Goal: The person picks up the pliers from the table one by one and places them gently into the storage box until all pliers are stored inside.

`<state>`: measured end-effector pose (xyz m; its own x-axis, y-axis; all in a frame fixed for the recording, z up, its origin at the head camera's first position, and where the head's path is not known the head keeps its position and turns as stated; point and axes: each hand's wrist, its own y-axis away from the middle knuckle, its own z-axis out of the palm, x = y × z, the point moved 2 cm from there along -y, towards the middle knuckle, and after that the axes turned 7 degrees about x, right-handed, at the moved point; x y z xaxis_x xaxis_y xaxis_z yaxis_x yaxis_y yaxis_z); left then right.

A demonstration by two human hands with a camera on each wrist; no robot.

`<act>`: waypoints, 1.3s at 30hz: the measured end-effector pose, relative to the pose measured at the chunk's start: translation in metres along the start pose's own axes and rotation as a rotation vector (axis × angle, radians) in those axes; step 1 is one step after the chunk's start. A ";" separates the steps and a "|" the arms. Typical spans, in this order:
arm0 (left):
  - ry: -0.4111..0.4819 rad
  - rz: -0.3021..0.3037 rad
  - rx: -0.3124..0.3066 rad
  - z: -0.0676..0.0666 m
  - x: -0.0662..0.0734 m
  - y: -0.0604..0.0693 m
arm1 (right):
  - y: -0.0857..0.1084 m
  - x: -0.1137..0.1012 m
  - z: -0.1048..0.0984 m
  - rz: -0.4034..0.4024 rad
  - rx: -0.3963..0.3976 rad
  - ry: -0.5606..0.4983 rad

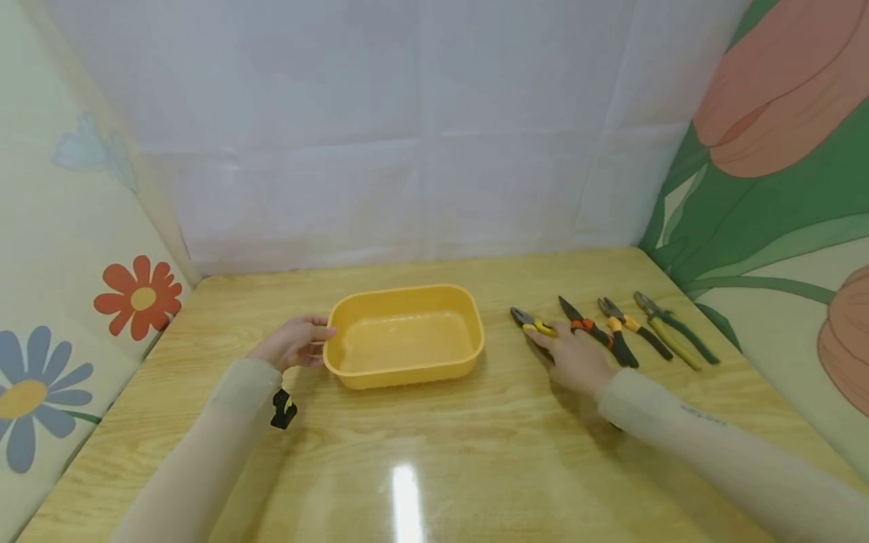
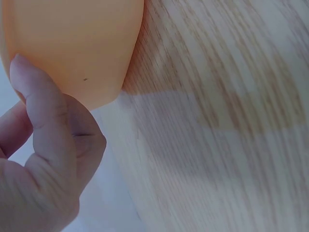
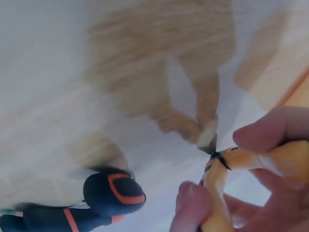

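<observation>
A rectangular yellow tray (image 1: 407,375) stands on the table with nothing in it. My left hand (image 1: 293,345) pinches its left rim, fingers on the outer side, as the left wrist view also shows at the tray's wall (image 2: 72,48). At the right, my right hand (image 1: 577,358) holds pliers with yellow handles (image 1: 541,327), their dark head pointing away to the left. In the right wrist view the fingers and thumb of my right hand (image 3: 246,179) lie round the yellow handles (image 3: 285,157); the head of these pliers is largely out of sight.
Right of my right hand lie pliers with red and black handles (image 1: 600,337), pliers with orange and black handles (image 1: 633,324) and pliers with yellow and green handles (image 1: 668,337). A white cloth (image 1: 407,136) hangs behind the wooden table (image 1: 339,467); patterned panels flank it.
</observation>
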<state>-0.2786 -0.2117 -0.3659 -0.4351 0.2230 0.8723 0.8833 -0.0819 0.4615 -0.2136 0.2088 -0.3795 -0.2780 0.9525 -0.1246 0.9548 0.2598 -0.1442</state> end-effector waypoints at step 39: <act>0.086 -0.030 -0.007 0.002 0.002 0.001 | 0.009 -0.020 -0.032 -0.234 0.167 -0.062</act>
<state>-0.2786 -0.2088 -0.3639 -0.4753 0.1413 0.8684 0.8684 -0.0832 0.4888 -0.1965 0.1969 -0.3469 -0.4995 0.8568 -0.1281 0.8349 0.4367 -0.3349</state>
